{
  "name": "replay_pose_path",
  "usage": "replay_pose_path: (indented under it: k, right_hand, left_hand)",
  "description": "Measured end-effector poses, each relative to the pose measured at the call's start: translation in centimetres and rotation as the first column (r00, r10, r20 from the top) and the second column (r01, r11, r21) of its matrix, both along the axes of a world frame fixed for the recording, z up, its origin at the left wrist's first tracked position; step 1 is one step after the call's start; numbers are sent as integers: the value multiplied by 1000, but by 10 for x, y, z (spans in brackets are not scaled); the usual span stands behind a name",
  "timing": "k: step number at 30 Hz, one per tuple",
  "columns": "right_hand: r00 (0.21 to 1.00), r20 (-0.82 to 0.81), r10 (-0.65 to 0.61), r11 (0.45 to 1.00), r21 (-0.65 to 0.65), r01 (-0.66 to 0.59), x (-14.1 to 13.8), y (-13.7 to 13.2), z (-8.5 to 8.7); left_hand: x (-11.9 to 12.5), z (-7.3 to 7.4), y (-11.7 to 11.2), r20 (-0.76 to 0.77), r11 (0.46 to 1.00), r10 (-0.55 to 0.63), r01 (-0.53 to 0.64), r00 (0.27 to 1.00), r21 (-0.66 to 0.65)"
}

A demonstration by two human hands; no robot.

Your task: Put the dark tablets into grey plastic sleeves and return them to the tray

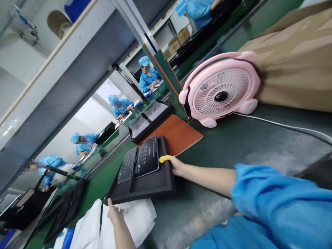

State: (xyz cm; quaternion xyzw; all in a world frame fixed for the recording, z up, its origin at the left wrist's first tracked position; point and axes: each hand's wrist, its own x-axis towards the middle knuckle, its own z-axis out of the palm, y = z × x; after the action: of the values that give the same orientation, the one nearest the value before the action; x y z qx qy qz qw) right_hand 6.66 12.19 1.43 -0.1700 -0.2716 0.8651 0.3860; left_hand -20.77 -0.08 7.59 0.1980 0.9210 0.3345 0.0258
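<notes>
A black foam tray is tilted above the bench, held between my two hands. In its slots lie two dark flat panels with white printing, the nearer panel and the farther-left panel. My right hand grips the tray's right end; a yellow finger cot covers one finger, which rests over the tray's edge. At the opposite corner, my left hand is closed on the rim, its fingers partly hidden. White sheets or bags lie beneath the tray.
An orange-brown folder and a black tray with wrapped panels lie beyond. To the right stands a pink fan with a white cord, beside a brown paper-covered bulk. More black trays sit on the green conveyor. Several blue-clad co-workers sit alongside.
</notes>
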Motion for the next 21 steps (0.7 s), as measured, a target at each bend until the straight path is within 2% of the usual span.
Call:
replay_pose_path:
  k: [1,2,4,5,7,9,11,12,14,16,18,19,21]
  right_hand:
    - [1000,16,-19,1000,3,19,19,5,-1]
    - [999,37,-36,999,7,36,38,10,-1]
    - [995,81,-58,998,14,57,76,23,-2]
    - [989,126,-76,997,25,73,93,30,-1]
    - [940,294,-175,983,108,149,123,45,0]
    - [785,501,-365,925,294,242,146,56,-2]
    - [553,598,-580,803,533,266,159,61,-9]
    - [445,601,-664,735,634,241,163,61,-14]
    - [277,571,-773,623,767,156,165,59,-25]
    - [166,552,-817,569,819,73,166,57,-34]
    - [91,529,-844,531,847,0,166,58,-35]
    - [65,491,-869,489,871,-36,165,59,-33]
    - [35,370,-928,366,926,-93,163,56,-23]
  left_hand:
    - [-6,-1,0,118,990,-78,63,990,125]
    - [-9,-4,0,208,958,-173,115,963,262]
    - [-3,-17,0,306,864,-329,154,893,479]
    - [3,-27,-1,315,837,-360,155,878,524]
    - [21,-53,-4,309,828,-351,138,884,543]
    - [38,-83,-9,316,850,-317,120,894,514]
    - [50,-106,-16,323,890,-325,172,889,422]
    - [52,-113,-19,311,906,-337,216,889,363]
    - [53,-115,-23,269,918,-370,306,889,253]
    - [48,-105,-27,229,914,-403,378,886,147]
    - [43,-92,-31,217,897,-437,440,873,38]
    - [42,-85,-33,213,884,-455,468,865,-13]
    - [41,-76,-37,186,852,-493,515,850,-93]
